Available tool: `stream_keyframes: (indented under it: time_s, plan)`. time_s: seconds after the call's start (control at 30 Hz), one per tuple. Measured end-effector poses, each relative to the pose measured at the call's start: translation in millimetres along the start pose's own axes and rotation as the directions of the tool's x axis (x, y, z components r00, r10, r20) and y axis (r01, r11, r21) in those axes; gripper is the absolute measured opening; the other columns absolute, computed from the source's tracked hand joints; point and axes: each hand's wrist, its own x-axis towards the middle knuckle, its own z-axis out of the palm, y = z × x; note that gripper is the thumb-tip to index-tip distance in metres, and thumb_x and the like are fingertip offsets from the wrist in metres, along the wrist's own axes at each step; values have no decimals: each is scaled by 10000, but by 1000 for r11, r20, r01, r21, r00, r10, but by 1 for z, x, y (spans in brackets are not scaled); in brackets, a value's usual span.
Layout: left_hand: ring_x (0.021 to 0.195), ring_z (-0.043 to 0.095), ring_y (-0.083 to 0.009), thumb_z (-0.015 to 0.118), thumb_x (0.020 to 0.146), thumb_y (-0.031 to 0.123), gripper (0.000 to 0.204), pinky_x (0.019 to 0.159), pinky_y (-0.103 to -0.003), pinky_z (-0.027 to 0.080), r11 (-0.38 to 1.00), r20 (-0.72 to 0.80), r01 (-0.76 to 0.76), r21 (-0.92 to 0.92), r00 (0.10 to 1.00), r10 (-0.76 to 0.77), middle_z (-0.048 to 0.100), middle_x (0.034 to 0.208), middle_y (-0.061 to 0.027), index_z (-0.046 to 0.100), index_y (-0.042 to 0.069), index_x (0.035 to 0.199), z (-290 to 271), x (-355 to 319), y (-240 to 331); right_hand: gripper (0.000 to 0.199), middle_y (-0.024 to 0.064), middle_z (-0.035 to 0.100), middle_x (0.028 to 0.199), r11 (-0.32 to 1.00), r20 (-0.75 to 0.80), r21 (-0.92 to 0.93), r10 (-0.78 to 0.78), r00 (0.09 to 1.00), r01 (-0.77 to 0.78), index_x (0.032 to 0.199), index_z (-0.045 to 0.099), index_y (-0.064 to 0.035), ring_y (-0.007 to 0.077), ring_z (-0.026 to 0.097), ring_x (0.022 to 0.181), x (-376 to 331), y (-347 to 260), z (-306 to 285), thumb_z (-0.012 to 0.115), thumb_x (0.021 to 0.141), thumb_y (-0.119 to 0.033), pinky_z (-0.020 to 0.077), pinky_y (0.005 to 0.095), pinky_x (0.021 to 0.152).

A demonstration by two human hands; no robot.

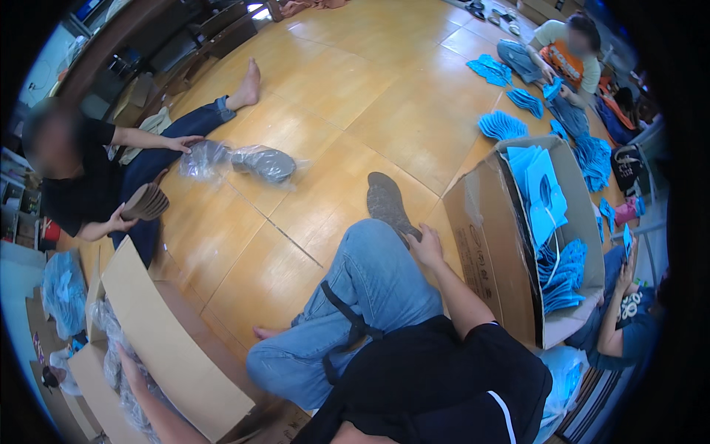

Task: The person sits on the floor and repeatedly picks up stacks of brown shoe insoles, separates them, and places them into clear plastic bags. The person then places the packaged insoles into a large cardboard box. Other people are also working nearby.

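A dark grey shoe insole (386,198) lies over the yellow floor just beyond my bent knee. My right hand (426,247) pinches its heel end. At the left, my left hand (133,370) reaches into an opened cardboard box (166,333), its fingers stretched out against clear plastic-wrapped bundles (111,325). What the bundles hold is hard to make out.
A co-worker at left holds a stack of insoles (146,202) and touches plastic-wrapped insoles (265,163). A tall cardboard box (488,244) with blue cut pieces (534,185) stands at my right. Two other people sit beyond it, among fanned blue pieces (503,126).
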Motion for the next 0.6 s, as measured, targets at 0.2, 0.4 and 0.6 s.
stream_keyframes:
  time_s: [0.2,0.4,0.6]
  plan:
    - [1406,316,-272,386,1017,385,616,1140,-421,270,936,-313,-353,-15,891,330,347,1506,-160,304,-37,1459,103,-120,143,804,200,513,1279,980,13,-197,32,999,-28,1383,438,-72,347,490,1223,65,-59,23,754,760,-470,422,423,1000]
    - [1344,408,-280,464,974,135,469,1093,-423,360,775,-32,-611,-160,788,614,412,1459,-174,395,-53,1398,215,-254,140,639,199,565,1201,993,156,-103,-47,987,64,1228,526,-44,357,545,1146,75,-63,42,745,776,-440,453,440,952]
    - [1277,475,-237,525,923,34,472,1023,-366,416,910,257,-240,-339,907,335,461,1414,-169,435,-23,1383,264,-298,107,453,201,639,979,907,4,110,-409,913,406,1055,557,0,350,630,939,83,-150,-21,696,839,-372,493,441,820]
